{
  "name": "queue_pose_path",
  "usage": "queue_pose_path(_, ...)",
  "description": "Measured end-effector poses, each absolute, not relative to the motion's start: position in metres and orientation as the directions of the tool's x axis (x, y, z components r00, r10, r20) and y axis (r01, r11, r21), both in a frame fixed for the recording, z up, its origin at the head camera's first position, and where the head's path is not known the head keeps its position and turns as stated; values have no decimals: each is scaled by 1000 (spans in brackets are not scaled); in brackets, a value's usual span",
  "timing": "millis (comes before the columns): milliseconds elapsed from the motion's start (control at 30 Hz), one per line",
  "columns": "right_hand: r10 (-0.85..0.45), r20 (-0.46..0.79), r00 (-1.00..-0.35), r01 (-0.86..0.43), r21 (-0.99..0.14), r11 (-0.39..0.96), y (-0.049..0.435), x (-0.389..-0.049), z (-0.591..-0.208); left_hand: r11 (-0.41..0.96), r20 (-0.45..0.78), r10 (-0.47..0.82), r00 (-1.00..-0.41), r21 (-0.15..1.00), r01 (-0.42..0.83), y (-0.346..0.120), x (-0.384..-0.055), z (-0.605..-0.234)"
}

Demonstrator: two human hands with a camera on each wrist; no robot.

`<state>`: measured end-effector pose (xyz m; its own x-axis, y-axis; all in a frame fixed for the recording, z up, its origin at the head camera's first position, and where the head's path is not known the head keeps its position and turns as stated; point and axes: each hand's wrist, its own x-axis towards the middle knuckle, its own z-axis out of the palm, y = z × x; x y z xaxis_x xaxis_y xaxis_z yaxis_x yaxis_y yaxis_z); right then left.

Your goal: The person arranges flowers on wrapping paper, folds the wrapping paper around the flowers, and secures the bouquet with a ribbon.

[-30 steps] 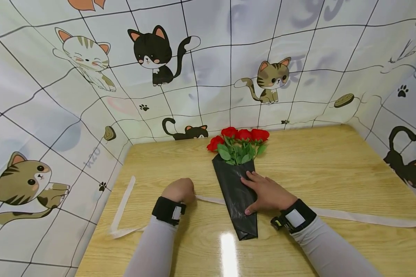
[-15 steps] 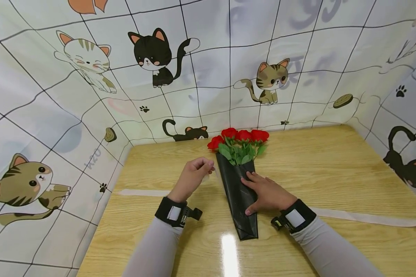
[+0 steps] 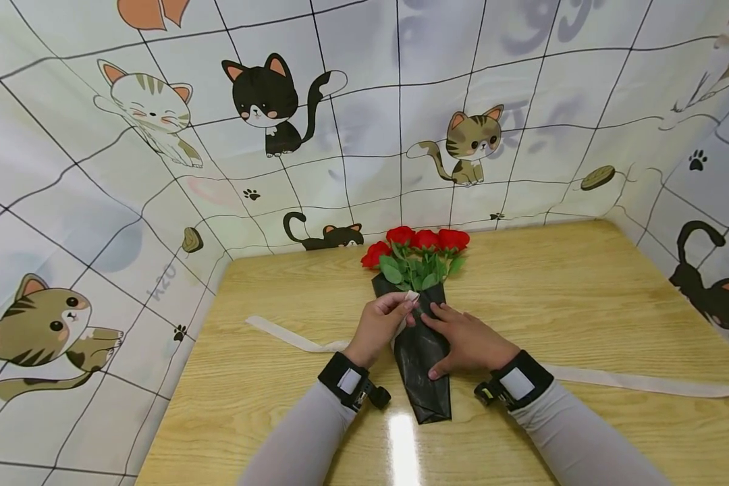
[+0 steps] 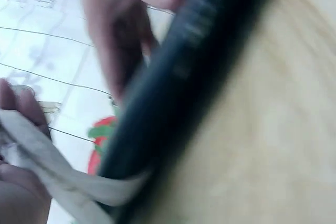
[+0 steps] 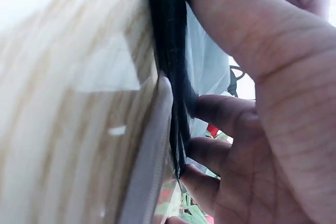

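Several red roses (image 3: pixel 425 239) with green leaves stick out of a black paper wrapper (image 3: pixel 422 378) that lies on the wooden table. Spread over the wrapper's right side is my right hand (image 3: pixel 475 343), thumb and fingertips pressing it. My left hand (image 3: pixel 378 329), just above the wrapper's left upper part, pinches a pale ribbon (image 4: pixel 50 163). Left of that hand, a loose ribbon tail (image 3: pixel 282 333) trails over the table. In the right wrist view the ribbon (image 5: pixel 149 166) comes out from beneath the wrapper (image 5: pixel 173 40). The left wrist view is blurred.
On the right, the other ribbon length (image 3: pixel 634 383) stretches towards the table's (image 3: pixel 559 297) right edge. A cloth wall (image 3: pixel 370 121) printed with cats closes off the back and both sides. Each wrist wears a black strap (image 3: pixel 343 379) with a small camera.
My left hand has lifted from the table left of the bouquet and moved right over the wrapper, drawing the ribbon along; its left tail has shifted. My right hand has stayed in place.
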<state>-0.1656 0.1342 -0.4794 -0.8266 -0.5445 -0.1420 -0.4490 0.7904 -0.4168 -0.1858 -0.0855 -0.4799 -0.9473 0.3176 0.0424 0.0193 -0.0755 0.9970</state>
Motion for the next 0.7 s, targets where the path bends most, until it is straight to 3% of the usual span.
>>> queue_pose_path(100, -569, -159, -807, -453, -453, 768, 141, -167, -473, -67, 40, 277, -960, 998, 23, -83, -186, -490)
queue_pose_path(267, -526, -168, -833, -387, -501, 774, 168, -167, -446, -91, 26, 241, -970, 996, 4, -79, -186, -496)
queue_pose_path(433, -447, -331, -831, -279, -446, 850, 190, -155, -435, -117, 27, 202, -979, 993, 3, -78, -186, -495)
queue_pose_path(533, -460, -362, -811, -300, -418, 857, 196, -149, -441, -121, 19, 201, -979, 993, -6, -78, -186, -494)
queue_pose_path(700, -590, -247, -769, -425, -492, 760, 195, -147, -447, -121, 12, 207, -978, 993, -13, -80, -185, -492)
